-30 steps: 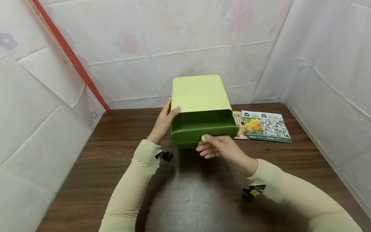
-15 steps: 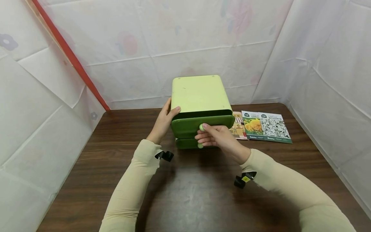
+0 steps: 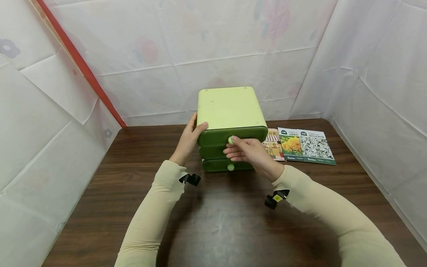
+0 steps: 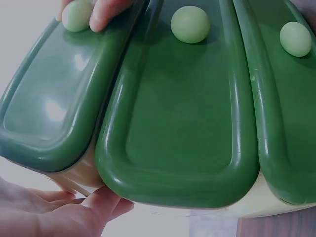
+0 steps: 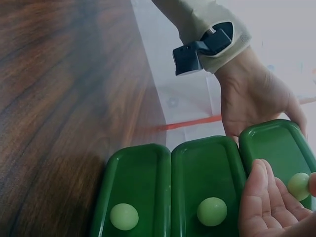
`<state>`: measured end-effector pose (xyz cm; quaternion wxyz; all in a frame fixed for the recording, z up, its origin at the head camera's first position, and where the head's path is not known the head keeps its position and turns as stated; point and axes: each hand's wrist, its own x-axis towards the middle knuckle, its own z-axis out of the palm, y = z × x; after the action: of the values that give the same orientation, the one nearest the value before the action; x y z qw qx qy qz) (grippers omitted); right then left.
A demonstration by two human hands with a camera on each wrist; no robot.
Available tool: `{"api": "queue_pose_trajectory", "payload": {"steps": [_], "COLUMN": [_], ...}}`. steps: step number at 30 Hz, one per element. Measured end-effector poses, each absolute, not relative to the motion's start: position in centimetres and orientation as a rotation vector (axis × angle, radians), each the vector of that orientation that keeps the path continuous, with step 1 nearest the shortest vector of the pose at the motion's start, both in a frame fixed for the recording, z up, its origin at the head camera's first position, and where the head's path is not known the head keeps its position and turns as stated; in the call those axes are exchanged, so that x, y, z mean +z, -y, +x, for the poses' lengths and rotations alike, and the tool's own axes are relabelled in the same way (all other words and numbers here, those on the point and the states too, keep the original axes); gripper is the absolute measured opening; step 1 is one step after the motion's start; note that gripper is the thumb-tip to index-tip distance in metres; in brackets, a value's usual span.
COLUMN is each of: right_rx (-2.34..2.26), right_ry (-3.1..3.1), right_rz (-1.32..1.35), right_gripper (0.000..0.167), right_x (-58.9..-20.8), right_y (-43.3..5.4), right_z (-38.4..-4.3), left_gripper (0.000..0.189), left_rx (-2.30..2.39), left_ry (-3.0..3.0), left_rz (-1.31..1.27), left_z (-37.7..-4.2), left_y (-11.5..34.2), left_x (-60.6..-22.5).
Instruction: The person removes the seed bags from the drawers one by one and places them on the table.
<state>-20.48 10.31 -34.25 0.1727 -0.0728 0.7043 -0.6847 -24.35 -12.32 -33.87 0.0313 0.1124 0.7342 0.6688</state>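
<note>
The top drawer of the three-drawer green cabinet has just gone in: a second ago it jutted well out with its hollow showing, half a second ago only a narrow gap remained along its upper edge, and now its front looks flush with the pale shell. The right hand has travelled inward with it; its thumb and a finger pinch the round top knob, while its other fingers lie loosely bent in front of the drawers. The left hand stays where it was, thumb over the near upper corner and the remaining fingers spread wide along the cabinet's left side, which seems to brace it against the push. With the top drawer no longer overhanging them, the middle drawer and the bottom drawer are in plain sight beneath it, both closed. The cabinet itself stands upright and has not shifted on the brown surface, near the white backdrop. To its right, the cartoon-printed packet, the yellow-flower packet and the white-flower packet lie undisturbed. Judging by the fit, pushing this drawer home looks finished or very nearly so, leaving only the knob to be released.
</note>
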Motion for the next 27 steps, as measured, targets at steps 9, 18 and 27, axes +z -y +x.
{"api": "queue_pose_trajectory", "payload": {"steps": [9, 18, 27], "right_rx": [-1.953, -1.937, -1.866], "right_ry": [-2.001, -2.012, -2.03], "right_rz": [-0.192, -0.192, -0.223], "right_gripper": [0.053, 0.055, 0.043], "right_x": [-34.33, -34.39, -35.1], "right_y": [-10.14, -10.21, -10.91], "right_z": [-21.07, -21.16, -20.94], "left_gripper": [0.084, 0.087, 0.085], "left_rx": [2.047, 2.048, 2.044], "left_ry": [-2.289, -2.309, -2.326], "left_rz": [0.327, 0.324, 0.291], "left_z": [-24.4, -24.49, -24.33], "left_y": [12.17, 12.04, 12.02], "left_x": [-34.02, -34.1, -34.24]}}
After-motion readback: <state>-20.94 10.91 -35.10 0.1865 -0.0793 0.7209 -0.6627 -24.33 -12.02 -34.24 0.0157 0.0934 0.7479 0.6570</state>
